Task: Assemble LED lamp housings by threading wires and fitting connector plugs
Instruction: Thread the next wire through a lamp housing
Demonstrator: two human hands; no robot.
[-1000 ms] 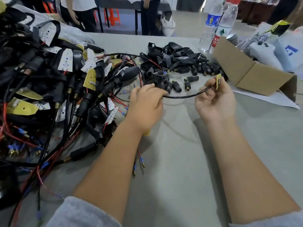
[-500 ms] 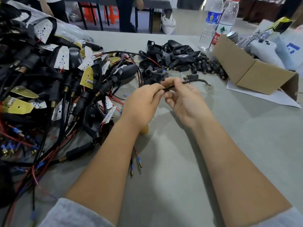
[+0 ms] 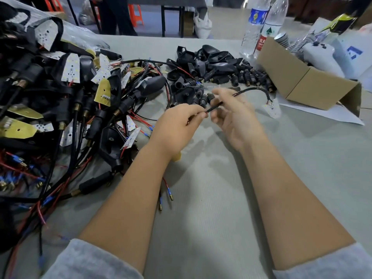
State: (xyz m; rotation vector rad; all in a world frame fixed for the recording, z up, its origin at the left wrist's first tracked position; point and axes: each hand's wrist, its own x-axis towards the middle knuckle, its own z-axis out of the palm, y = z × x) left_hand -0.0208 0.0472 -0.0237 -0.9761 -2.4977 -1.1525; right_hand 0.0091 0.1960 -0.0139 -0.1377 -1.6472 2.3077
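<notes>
A: Grip?
B: Left hand (image 3: 177, 125) pinches the black cable (image 3: 248, 90); right hand (image 3: 231, 115) curls around it (blurred). Small LED board (image 3: 271, 107) dangles at its far end, above the counter (image 3: 221, 198).
A: Surroundings?
B: Loose black housings (image 3: 209, 63) beyond; wired lamps (image 3: 70, 101) heaped left.

A black cable (image 3: 249, 90) is held above the grey table (image 3: 221, 198), arching up and to the right; at its far end short red wires carry a small white LED board (image 3: 270, 107), blurred, hanging just above the table. Behind the cable, on the table, lies a heap of black housings (image 3: 211, 61) and connector plugs (image 3: 251, 76)
</notes>
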